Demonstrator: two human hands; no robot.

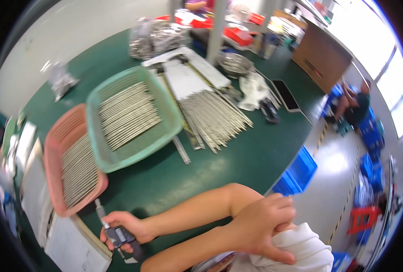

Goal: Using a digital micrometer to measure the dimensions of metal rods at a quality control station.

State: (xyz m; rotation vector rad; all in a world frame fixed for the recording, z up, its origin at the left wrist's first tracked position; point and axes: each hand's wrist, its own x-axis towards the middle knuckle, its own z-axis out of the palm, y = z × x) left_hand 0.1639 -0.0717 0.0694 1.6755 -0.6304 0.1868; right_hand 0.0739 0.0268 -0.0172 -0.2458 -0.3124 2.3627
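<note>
My arms cross in front of me. On the left side, my right hand (124, 231) is closed round a digital micrometer (119, 235) with a dark body and a silver barrel pointing up toward a pink basket (102, 183). My left hand (265, 224) reaches across to my right upper arm, its fingers curled at the edge of the white sleeve (303, 249) and its thumb lying on the fabric. Thin metal rods (79, 170) lie in rows in the pink basket. More metal rods (129, 115) fill part of the green basket (135, 162) overlapping it.
A fanned pile of metal rods (215, 118) lies on the green table (183, 186), beside white paper (183, 77). Farther off are a metal bowl (234, 64), a phone (285, 95) and a cardboard box (321, 54). Blue crates (296, 172) stand past the table edge; another person (358, 104) sits beyond.
</note>
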